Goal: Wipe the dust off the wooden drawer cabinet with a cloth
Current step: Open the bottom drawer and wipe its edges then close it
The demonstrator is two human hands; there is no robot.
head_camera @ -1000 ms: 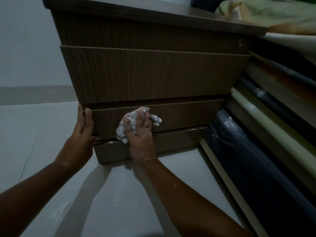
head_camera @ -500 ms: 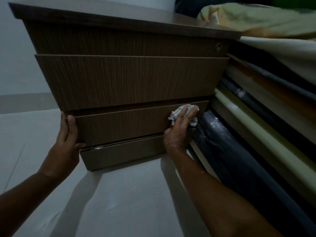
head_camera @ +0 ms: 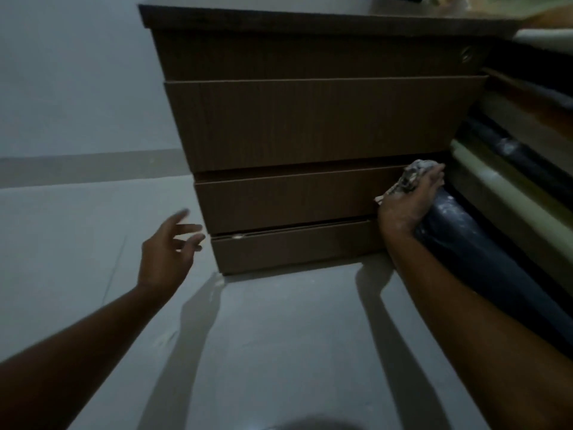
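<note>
The wooden drawer cabinet [head_camera: 310, 119] stands on the floor in front of me, with three drawer fronts and a plinth below. My right hand [head_camera: 409, 200] presses a crumpled white checked cloth [head_camera: 409, 176] against the right end of the lowest drawer front [head_camera: 294, 200]. My left hand [head_camera: 169, 243] hovers just left of the cabinet's lower left corner, fingers spread, holding nothing and touching nothing.
Rolled mats or mattresses [head_camera: 483, 249] in dark blue and pale green lie stacked tight against the cabinet's right side. A keyhole [head_camera: 466, 54] sits at the top drawer's right end. Grey tiled floor [head_camera: 279, 336] stretches toward me; a pale wall [head_camera: 77, 72] is at left.
My right hand has wiped the cloth from the middle of the lowest drawer front to its right end. My left hand has let go of the drawer's left edge and pulled away.
</note>
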